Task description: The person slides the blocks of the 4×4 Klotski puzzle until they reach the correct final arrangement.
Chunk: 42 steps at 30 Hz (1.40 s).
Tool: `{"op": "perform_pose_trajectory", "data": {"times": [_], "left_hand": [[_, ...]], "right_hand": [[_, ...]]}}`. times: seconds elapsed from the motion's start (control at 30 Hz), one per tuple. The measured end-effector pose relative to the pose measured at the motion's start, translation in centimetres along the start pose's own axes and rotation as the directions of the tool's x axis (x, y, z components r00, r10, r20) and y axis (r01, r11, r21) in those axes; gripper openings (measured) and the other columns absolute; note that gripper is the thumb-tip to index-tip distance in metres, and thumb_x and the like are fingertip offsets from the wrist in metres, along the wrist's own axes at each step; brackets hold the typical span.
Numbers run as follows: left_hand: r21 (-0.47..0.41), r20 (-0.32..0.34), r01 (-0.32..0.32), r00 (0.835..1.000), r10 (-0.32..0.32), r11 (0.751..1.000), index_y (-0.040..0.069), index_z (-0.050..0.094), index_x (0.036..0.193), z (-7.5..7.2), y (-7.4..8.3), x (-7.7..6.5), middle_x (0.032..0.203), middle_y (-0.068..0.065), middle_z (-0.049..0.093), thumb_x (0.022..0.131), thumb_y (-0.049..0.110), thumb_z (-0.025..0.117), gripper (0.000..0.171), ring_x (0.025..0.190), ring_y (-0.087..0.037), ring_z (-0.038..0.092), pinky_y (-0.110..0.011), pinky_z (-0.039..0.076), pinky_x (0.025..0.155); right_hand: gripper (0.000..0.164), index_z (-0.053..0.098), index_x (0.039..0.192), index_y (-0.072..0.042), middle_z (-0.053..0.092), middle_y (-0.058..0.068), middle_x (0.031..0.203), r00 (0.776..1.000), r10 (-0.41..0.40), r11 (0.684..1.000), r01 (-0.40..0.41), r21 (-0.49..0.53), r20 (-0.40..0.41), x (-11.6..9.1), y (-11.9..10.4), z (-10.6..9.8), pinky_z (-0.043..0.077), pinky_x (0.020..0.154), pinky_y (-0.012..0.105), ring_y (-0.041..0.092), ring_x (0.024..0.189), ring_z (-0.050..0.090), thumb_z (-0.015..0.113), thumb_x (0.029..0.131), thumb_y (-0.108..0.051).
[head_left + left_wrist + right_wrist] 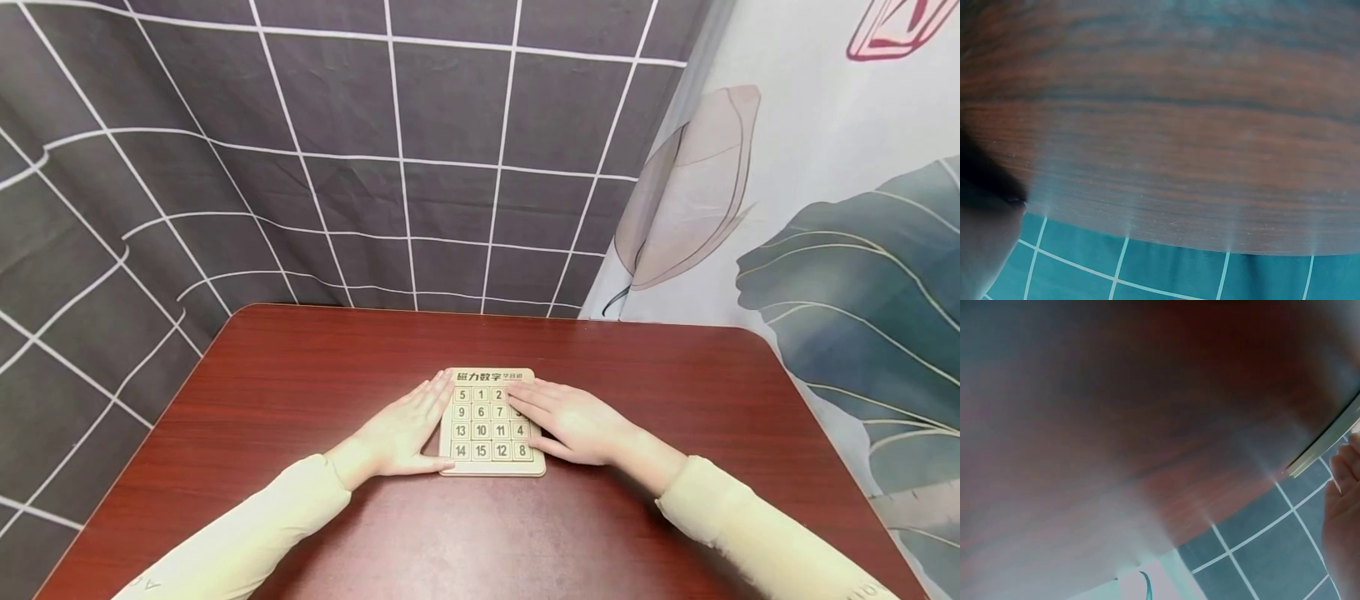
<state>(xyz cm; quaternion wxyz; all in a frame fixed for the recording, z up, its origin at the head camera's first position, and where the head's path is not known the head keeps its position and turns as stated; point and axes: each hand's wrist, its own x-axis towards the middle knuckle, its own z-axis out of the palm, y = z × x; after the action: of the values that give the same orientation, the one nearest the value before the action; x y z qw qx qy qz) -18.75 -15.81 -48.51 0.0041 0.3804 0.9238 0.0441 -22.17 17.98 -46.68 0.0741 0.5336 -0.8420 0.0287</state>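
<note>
A wooden number sliding puzzle point(482, 421) lies flat on the table, its lettered strip at the far side. Rows of numbered tiles fill it, from 5, 1, 2 at the top to 14, 15, 12, 8 nearest me. My left hand point(397, 429) lies along its left edge, fingers straight, thumb at the near left corner. From the right, my right hand point(581, 425) reaches over the puzzle with extended fingers, hiding the top right cell and part of the 3 tile. Its thumb touches the right side near the 8. In the right wrist view, the puzzle's edge point(1322, 447) shows beside the fingers.
The reddish-brown table point(300, 375) has rounded far corners. Behind it hangs a dark grey curtain point(442, 200) with white grid lines. A pale curtain with leaf prints point(847, 275) hangs on the right.
</note>
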Motion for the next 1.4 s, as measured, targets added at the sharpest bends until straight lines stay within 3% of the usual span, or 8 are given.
{"op": "perform_pose_trajectory", "data": {"times": [0.33,0.6,0.9,1.4], "left_hand": [[0.008,-0.011,-0.003,1.0,0.004,1.0,-0.012,0.02,0.164,0.3,-0.2,0.0,0.175,-0.03,0.014,0.095,0.065,0.064,0.112,0.164,-0.041,0.02,-0.047,0.026,0.134],[0.0,-0.044,-0.018,0.999,0.018,1.0,-0.014,0.024,0.162,0.4,-0.3,0.0,0.173,-0.032,0.018,0.095,0.063,0.065,0.111,0.163,-0.043,0.024,-0.051,0.031,0.132],[0.001,-0.022,-0.003,1.0,0.003,1.0,-0.013,0.021,0.163,0.4,-0.2,0.0,0.174,-0.031,0.015,0.094,0.064,0.065,0.112,0.164,-0.041,0.021,-0.049,0.027,0.134],[0.023,-0.011,-0.001,1.0,0.001,1.0,-0.013,0.023,0.163,0.3,-0.1,0.1,0.174,-0.031,0.016,0.095,0.065,0.064,0.111,0.164,-0.041,0.022,-0.048,0.028,0.134]], "right_hand": [[0.061,0.055,0.153,-0.003,0.055,0.01,0.161,0.999,-0.038,0.999,0.037,-0.022,-0.025,-2.5,-0.3,0.2,0.046,0.123,0.048,0.027,0.149,0.053,0.06,0.107,-0.043],[0.06,0.056,0.152,-0.002,0.056,0.012,0.16,0.999,-0.017,1.0,0.016,-0.025,-0.027,-1.6,0.6,0.4,0.046,0.123,0.049,0.029,0.149,0.054,0.062,0.106,-0.039],[0.061,0.055,0.153,-0.002,0.055,0.012,0.161,1.0,0.024,0.999,-0.024,-0.032,0.002,-0.9,1.0,0.3,0.043,0.125,0.048,0.029,0.149,0.053,0.064,0.105,-0.037],[0.061,0.058,0.151,-0.003,0.059,0.011,0.157,0.986,-0.126,0.992,0.122,-0.043,-0.109,-4.2,-1.6,0.2,0.051,0.117,0.047,0.023,0.146,0.057,0.067,0.102,-0.038]]}}
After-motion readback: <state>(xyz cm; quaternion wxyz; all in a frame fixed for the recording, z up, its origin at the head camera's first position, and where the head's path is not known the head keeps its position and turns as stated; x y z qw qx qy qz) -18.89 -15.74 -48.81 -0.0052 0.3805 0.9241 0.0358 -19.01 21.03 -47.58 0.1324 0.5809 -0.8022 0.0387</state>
